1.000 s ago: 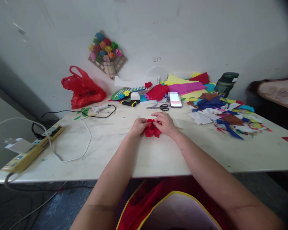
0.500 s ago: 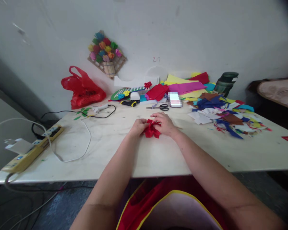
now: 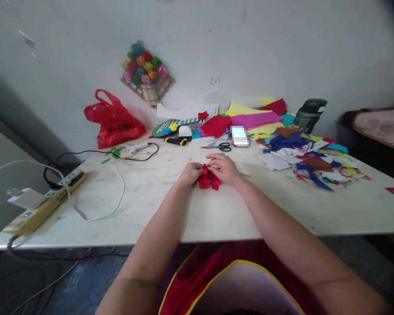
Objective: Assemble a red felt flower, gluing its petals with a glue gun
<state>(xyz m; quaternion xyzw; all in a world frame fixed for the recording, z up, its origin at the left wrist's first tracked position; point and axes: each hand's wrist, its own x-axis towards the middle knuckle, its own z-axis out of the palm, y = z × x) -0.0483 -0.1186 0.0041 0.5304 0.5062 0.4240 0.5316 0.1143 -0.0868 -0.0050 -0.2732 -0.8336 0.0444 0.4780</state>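
A red paper flower [image 3: 209, 180] with broad petals rests low over the table between my two hands. My left hand [image 3: 191, 173] pinches its left edge with thumb and forefinger. From the upper right, my right hand [image 3: 226, 169] closes its thumb and fingers on the upper petals. The flower's upper middle is partly covered by my fingers. Just beyond my hands lie black-handled scissors [image 3: 223, 147], their blades pointing left.
Coloured paper scraps [image 3: 310, 159] heap at the right, near a dark green bottle [image 3: 310, 114]. Paper sheets [image 3: 256, 119] and a phone [image 3: 240, 136] lie at the back. On the left are a red plastic bag [image 3: 116, 124], a power strip [image 3: 46, 205] and loose cables.
The fingers of my right hand have shifted slightly left and in toward the flower's upper middle. Its lower petals now hang more in view. My left hand has hardly moved.
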